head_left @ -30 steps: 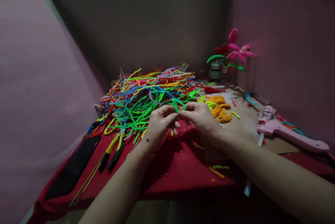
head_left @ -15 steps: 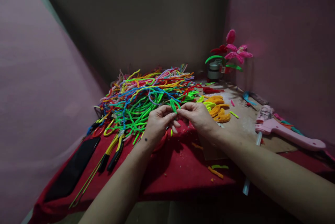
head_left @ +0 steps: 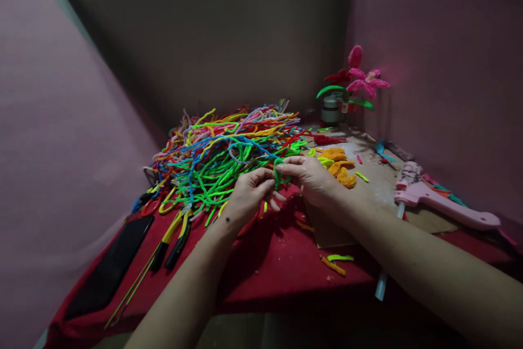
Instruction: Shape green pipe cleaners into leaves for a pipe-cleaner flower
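A bent green pipe cleaner point(head_left: 277, 179) is between my two hands, just in front of the pipe cleaner pile. My right hand point(head_left: 312, 177) pinches its upper part between thumb and index finger. On the other side, my left hand point(head_left: 254, 190) has thumb and index finger closed at the edge of the same piece, its other fingers loosely extended. Those fingertips partly hide how the piece is folded. Right behind the hands lies a big heap of pipe cleaners point(head_left: 223, 175), green ones nearest and many colours farther back.
Pliers point(head_left: 176, 237) and a black phone point(head_left: 110, 267) lie at left on the red cloth point(head_left: 261, 283). A pink glue gun point(head_left: 445, 204) rests at right on cardboard point(head_left: 379, 196), near orange looped pieces point(head_left: 341, 166). Pink fuzzy flowers point(head_left: 368, 83) stand behind.
The green pipe cleaner's loop, upright between the fingertips before, now hangs lower. My right fingers have shifted up and over it. The whole view has drifted slightly, moving the scene left.
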`<state>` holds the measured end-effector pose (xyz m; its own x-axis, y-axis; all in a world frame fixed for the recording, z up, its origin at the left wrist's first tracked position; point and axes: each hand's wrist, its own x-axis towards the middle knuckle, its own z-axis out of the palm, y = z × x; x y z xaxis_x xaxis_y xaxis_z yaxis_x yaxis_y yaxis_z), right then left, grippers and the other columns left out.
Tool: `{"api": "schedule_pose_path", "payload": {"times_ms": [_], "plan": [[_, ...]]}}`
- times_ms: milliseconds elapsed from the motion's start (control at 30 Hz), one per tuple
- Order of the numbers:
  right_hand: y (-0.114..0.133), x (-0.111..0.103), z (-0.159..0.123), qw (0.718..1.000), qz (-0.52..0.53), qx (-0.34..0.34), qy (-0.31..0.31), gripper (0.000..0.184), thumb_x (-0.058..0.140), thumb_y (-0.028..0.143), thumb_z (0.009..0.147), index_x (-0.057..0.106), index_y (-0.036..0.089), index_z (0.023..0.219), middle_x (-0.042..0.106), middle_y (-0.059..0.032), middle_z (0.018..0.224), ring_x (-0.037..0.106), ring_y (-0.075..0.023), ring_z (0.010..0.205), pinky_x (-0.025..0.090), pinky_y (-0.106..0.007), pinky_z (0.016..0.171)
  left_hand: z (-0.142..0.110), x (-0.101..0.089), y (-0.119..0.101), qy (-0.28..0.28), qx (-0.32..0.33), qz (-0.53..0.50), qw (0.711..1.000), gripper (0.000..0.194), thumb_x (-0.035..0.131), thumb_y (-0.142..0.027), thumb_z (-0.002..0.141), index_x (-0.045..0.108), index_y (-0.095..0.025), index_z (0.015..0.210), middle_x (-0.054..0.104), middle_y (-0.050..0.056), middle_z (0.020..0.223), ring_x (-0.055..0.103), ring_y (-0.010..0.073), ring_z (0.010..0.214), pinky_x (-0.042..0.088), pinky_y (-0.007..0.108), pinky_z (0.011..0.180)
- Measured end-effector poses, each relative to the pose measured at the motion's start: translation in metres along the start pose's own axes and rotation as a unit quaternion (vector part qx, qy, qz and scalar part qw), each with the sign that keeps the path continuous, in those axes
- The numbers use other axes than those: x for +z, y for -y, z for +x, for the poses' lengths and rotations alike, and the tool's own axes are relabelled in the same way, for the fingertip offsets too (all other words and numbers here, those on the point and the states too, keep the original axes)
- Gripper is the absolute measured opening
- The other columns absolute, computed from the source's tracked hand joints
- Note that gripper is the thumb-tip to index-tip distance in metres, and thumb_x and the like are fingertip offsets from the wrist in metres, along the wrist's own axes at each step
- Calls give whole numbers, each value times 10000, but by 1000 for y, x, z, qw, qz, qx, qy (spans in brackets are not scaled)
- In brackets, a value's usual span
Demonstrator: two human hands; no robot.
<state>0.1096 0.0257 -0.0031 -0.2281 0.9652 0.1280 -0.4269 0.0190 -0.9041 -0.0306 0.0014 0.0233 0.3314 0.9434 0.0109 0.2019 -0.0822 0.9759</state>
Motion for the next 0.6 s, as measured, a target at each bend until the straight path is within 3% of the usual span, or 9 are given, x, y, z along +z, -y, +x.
{"api": "schedule_pose_path", "payload": {"times_ms": [233, 400, 500, 600], "plan": [[-2, 4, 0, 999, 41, 27, -20, 238, 684, 259, 586, 483, 147, 526, 478, 48, 470, 420, -64, 447, 325, -229, 488, 3, -8, 5, -18, 12, 37, 999, 131, 585, -264, 695, 535, -154, 747, 567, -25, 568, 619, 164, 480, 452, 215, 347], [-1, 7, -2, 998, 53, 35, -24, 239, 695, 269, 567, 491, 147, 548, 503, 41, 480, 454, -68, 439, 366, -229, 486, 5, -12, 8, -25, 34, 131, 991, 72, 527, -225, 717, 560, -164, 736, 556, -32, 504, 558, 120, 420, 436, 209, 407], [-2, 7, -2, 997, 58, 55, -20, 251, 703, 278, 554, 486, 151, 560, 507, 43, 487, 474, -79, 442, 419, -258, 512, 5, -16, 10, -45, 101, 222, 969, 97, 495, -192, 733, 589, -171, 719, 534, -38, 498, 513, 90, 439, 401, 188, 455], [-3, 6, -1, 996, 66, 66, -3, 253, 698, 287, 568, 484, 153, 567, 511, 41, 495, 475, -82, 444, 439, -271, 517, 6, -20, 11, -58, 182, 336, 922, 129, 486, -151, 731, 599, -175, 676, 553, -22, 576, 487, 86, 525, 375, 187, 519]]}}
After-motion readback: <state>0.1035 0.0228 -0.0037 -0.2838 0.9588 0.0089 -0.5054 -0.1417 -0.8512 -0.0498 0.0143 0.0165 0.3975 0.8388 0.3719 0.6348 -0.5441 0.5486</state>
